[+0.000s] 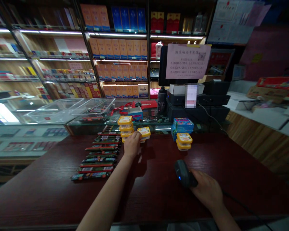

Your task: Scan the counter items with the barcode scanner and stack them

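Clasping the scanner [184, 175] is the right hand [207, 187], while the left hand [132, 145], finger grip unclear, is at yellow tubs [125, 121] near twelve o'clock, seemingly remaining, the tub pair [184, 142] at one o'clock probably done.

Two slender bare forearms [106, 189], a bare left hand [132, 145] and a bare right hand [207, 188]

Near the counter's [156, 195] far edge, the left hand [132, 144] hides part of the lower tubs [123, 136]; whether it grips any cannot be told. The scanner [182, 173] hides most of the right hand's [208, 189] fingers. The 2 forearms [103, 195] and the cable [245, 208] are cut off past the near edge. Beyond the far edge, a panel [191, 95] is pixelated, the notice's [188, 61] bottom line too small to read, and the left shelves [12, 65] blurred.
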The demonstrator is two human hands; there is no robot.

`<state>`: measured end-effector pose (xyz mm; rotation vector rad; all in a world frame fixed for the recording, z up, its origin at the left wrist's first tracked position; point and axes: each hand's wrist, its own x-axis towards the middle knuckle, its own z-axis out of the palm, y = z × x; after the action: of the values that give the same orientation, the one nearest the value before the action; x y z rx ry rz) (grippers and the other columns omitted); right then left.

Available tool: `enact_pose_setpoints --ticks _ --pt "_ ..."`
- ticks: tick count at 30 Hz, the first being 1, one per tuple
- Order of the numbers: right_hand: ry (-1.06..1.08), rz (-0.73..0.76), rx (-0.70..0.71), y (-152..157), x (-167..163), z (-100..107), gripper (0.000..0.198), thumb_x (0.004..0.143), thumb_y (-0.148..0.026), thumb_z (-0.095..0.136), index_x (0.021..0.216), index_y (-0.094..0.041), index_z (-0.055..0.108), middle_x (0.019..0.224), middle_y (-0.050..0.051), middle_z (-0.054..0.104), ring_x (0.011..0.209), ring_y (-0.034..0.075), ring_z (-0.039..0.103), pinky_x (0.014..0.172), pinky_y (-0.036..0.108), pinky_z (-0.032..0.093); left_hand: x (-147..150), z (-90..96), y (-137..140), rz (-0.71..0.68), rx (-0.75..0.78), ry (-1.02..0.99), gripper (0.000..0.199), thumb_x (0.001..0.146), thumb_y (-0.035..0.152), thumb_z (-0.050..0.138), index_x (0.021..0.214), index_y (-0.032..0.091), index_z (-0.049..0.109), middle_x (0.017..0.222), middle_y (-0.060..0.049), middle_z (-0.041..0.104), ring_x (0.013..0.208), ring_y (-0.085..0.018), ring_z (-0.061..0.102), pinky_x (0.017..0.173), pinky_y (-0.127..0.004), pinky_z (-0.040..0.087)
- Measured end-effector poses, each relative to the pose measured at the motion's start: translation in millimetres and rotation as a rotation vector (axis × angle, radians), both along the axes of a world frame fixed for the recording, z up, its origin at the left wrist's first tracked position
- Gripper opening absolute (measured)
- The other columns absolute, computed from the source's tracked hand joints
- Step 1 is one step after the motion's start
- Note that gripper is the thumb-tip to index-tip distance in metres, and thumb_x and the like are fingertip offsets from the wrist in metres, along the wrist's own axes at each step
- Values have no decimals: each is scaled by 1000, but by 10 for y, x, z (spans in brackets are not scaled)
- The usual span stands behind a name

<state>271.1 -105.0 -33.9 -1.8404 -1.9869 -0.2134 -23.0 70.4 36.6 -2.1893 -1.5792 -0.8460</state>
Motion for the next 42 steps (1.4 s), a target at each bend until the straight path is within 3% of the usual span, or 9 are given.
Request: enact_pose_setpoints --ticks 8,11,16,20,34,39,42 --pt "158 5 -57 -50 -28 149 31 76 -21 51 105 -25 62 97 2 72 82 20 67 70 30 48 333 -414 -366 -196 -124 -520 9 82 17 54 90 20 57 93 -4 63 86 -16 63 76 -29 51" --pt "354 6 -115 -108 -117 298 32 75 -27 55 106 -28 63 94 2 73 80 23 68 68 31 49 369 -548 -403 -214 -135 -591 8 80 18 57 88 19 58 90 -3 63 83 -16 63 75 -29 52" --pt "734 139 -171 -198 -344 498 35 68 -37 64 98 -18 67 97 9 72 87 25 67 78 34 51 379 -621 -424 -238 -129 -634 6 81 22 59 85 19 58 88 -3 63 80 -14 63 73 -27 53" --pt "851 146 -224 -228 -468 568 35 66 -38 66 95 -18 68 93 7 73 83 24 67 79 35 51 374 -633 -437 -233 -112 -633 7 80 24 61 84 18 59 87 -3 63 80 -14 63 72 -27 54" --pt "755 152 -247 -220 -451 555 33 66 -32 65 97 -18 66 99 7 72 90 24 66 83 35 49 381 -662 -444 -255 -77 -626 9 80 23 62 87 18 59 88 -3 63 80 -14 62 72 -26 53" --pt "460 56 -256 -218 -392 598 32 67 -25 61 98 -23 65 93 4 72 82 23 67 73 32 48 369 -684 -428 -287 -73 -653 6 81 21 60 86 18 59 88 -3 62 81 -14 62 72 -26 53" --pt "207 -5 -247 -166 -289 500 32 70 -19 56 101 -26 64 88 2 72 77 23 66 67 32 46 358 -672 -437 -308 -78 -639 7 81 19 59 87 19 58 89 -3 61 82 -14 62 73 -27 54"
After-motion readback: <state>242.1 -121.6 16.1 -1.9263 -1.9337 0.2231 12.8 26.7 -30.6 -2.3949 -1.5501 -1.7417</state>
